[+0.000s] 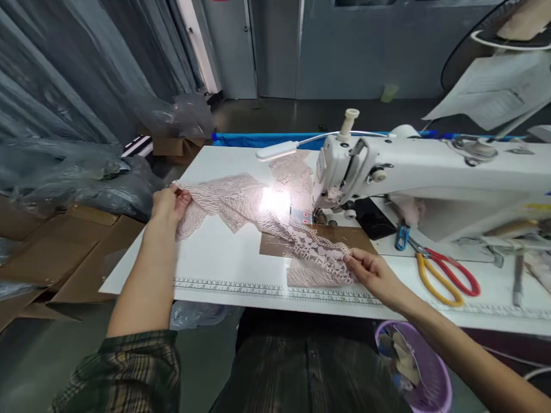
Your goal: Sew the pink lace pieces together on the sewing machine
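Note:
A length of pale pink lace fabric [236, 198] stretches across the white table between my two hands. At its left end, my left hand [167, 203] pinches the gathered edge above the tabletop. My right hand [368, 269] grips the scalloped lace edge at the other end, just in front of the sewing machine [365, 172]. Near the machine's needle area the lace passes over a brown board [275, 245], and glare from the lamp washes out part of it. More pink lace lies behind, and another piece [310, 276] sits under the held end.
Scissors [443, 275] with red and yellow handles and blue thread snips [402, 236] lie right of my right hand. A ruler strip [258, 288] runs along the table's front. Cardboard boxes [64, 246] stand left; a purple basket [439, 373] sits below.

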`<state>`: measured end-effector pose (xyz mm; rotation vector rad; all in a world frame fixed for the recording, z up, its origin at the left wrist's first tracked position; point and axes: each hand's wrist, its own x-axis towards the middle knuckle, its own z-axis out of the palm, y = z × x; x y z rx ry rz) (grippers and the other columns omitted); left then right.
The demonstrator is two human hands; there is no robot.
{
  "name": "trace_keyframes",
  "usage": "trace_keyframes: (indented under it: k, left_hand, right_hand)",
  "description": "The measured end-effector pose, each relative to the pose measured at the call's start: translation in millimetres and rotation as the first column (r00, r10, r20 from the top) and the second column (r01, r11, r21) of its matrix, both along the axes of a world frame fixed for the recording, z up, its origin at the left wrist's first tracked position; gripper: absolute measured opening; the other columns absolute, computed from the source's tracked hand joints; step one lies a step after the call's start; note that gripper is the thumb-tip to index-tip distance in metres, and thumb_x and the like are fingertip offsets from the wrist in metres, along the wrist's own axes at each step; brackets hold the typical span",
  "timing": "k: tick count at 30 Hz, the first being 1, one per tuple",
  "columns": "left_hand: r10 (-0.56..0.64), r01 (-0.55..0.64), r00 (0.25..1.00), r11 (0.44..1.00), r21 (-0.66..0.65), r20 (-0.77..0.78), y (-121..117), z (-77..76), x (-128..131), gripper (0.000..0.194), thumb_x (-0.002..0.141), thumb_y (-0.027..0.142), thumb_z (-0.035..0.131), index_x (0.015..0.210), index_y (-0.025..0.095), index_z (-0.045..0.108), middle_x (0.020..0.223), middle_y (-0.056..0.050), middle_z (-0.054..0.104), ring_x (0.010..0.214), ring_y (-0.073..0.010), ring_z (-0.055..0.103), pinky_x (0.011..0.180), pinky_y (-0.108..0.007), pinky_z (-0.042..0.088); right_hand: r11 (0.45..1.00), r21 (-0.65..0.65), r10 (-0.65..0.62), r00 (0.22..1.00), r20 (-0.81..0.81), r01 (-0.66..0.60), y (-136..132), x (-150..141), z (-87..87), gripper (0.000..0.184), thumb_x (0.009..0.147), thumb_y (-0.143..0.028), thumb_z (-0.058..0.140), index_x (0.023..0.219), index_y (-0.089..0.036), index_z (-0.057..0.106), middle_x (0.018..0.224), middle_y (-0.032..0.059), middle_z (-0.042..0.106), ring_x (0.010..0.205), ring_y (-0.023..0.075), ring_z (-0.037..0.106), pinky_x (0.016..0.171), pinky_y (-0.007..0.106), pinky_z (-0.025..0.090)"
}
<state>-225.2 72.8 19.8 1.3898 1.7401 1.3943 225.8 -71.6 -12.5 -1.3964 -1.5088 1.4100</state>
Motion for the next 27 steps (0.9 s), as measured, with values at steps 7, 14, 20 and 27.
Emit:
trace_keyframes:
  k: [7,14,20,27]
  left_hand:
    - [0.233,-0.165,0.945,0.946,0.28,-0.228,-17,3.2,52,0.038,0.087,0.059,0.051,0.093,0.021,0.046,0.1,-0.004,0.059,0.126,-0.0286,0.043,0.087,-0.046,0.041]
    - [-0.444,0.494,0.747,0.869,-0.032,-0.495,-27,-10.9,168,0.021,0.082,0.04,0.068,0.09,0.021,0.066,0.089,-0.004,0.065,0.079,-0.0191,0.06,0.071,-0.033,0.046]
    - [-0.678,0.655,0.523,0.707,-0.265,-0.517,-50,-3.3,193,0.026,0.082,0.041,0.067,0.069,0.018,0.062,0.084,-0.005,0.058,0.076,-0.0183,0.056,0.066,-0.029,0.044]
    - [-0.822,0.799,0.565,0.522,-0.3,0.074,-95,42.1,166,0.026,0.076,0.034,0.073,0.068,0.019,0.052,0.089,-0.008,0.069,0.072,-0.018,0.066,0.057,-0.026,0.049]
  right_hand:
    - [0.996,-0.021,-0.084,0.988,0.128,0.087,-7,56,11.1,0.046,0.082,-0.064,0.056,0.07,-0.02,0.048,0.061,-0.0056,0.035,0.054,0.0092,0.03,0.05,0.023,0.026]
    - [0.999,0.031,-0.027,0.975,0.221,0.02,11,43,9.5,0.049,0.083,-0.063,0.057,0.065,-0.019,0.049,0.057,-0.0056,0.032,0.053,0.0084,0.027,0.048,0.023,0.022]
    - [0.974,0.12,0.163,0.96,0.229,-0.194,-7,47,32.5,0.041,0.089,-0.056,0.056,0.078,-0.019,0.07,0.068,0.0006,0.057,0.062,0.0129,0.047,0.056,0.025,0.035]
    - [0.99,0.09,0.1,0.991,0.089,-0.108,-7,74,58.1,0.041,0.08,-0.063,0.063,0.08,-0.024,0.076,0.071,0.006,0.065,0.067,0.0186,0.057,0.06,0.03,0.044]
